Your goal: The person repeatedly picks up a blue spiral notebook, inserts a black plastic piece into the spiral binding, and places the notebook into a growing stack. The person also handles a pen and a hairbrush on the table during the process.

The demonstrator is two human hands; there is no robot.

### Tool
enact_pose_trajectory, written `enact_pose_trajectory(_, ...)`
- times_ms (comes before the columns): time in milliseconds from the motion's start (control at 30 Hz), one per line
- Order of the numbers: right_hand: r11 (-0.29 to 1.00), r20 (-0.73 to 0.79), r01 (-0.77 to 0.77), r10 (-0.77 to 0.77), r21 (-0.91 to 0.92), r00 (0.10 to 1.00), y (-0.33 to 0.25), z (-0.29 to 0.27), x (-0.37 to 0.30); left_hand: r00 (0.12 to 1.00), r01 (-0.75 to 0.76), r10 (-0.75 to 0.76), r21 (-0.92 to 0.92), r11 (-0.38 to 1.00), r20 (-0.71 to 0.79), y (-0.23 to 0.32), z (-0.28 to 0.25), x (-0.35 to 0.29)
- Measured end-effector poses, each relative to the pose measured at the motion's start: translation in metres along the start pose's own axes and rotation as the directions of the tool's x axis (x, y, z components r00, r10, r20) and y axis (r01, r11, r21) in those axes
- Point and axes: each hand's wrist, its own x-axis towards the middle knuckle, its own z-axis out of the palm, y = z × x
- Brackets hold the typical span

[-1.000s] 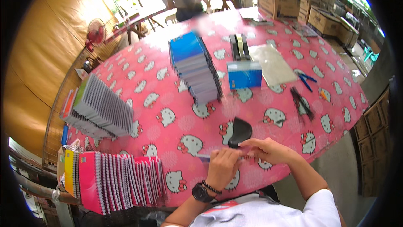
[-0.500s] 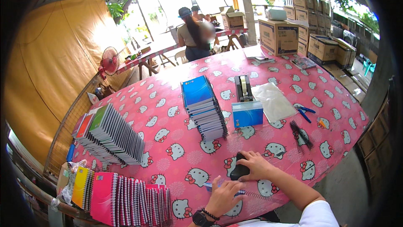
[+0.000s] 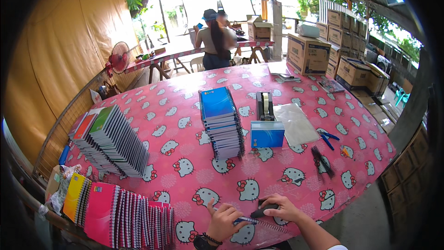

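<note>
Low in the view, a blue notebook [image 3: 246, 220] lies near the table's front edge, with a thin wire coil [image 3: 274, 226] running out from its right end. My left hand [image 3: 224, 222] is over the notebook, its fingers bent on it and one finger stretched away; the palm hides most of the cover. Closed around a dark rounded object [image 3: 263, 211], shaped like a computer mouse, is my right hand [image 3: 281, 207]. That object sits just beside the notebook's coil end. Farther off stands a tall stack of blue spiral notebooks [image 3: 217, 103].
Past my hands are a tape dispenser [image 3: 265, 106], a small blue notebook stack [image 3: 267, 135], clear plastic sheets [image 3: 295, 124], blue pliers [image 3: 329, 140] and black coils [image 3: 322, 163]. Pink notebooks [image 3: 102, 213] and green notebooks [image 3: 108, 123] stand left. Cartons [image 3: 307, 55] and a person [image 3: 215, 39] are beyond.
My right hand has drawn the dark object toward me, down to the notebook's coil end. My left hand has shifted slightly left, and the head view has tilted a little.
</note>
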Motion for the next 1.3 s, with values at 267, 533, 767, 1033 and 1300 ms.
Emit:
enact_pose_trajectory(267,0.947,0.141,-0.071,0.028,0.312,0.99,-0.007,0.0,0.011,1.0,-0.001,0.001,-0.026,1.0,-0.008,-0.001,-0.002,-0.004)
enact_pose_trajectory(533,0.962,0.197,-0.022,-0.033,0.27,0.98,-0.01,0.002,0.022,0.994,0.101,-0.107,-0.148,0.984,-0.035,0.005,-0.005,-0.002)
enact_pose_trajectory(767,0.953,0.134,-0.088,0.051,0.29,0.99,0.002,-0.002,0.023,0.933,0.17,-0.275,-0.389,0.905,-0.233,-0.009,0.0,-0.01)
enact_pose_trajectory(1033,0.889,0.16,-0.08,0.008,0.452,0.987,-0.004,0.009,0.034,0.911,0.345,-0.358,-0.852,0.394,0.204,-0.046,0.036,-0.034)
enact_pose_trajectory(1300,0.846,0.183,-0.045,-0.063,0.531,0.981,-0.015,0.015,0.046,0.943,0.26,-0.299,-0.877,0.403,0.142,-0.04,0.03,-0.025)
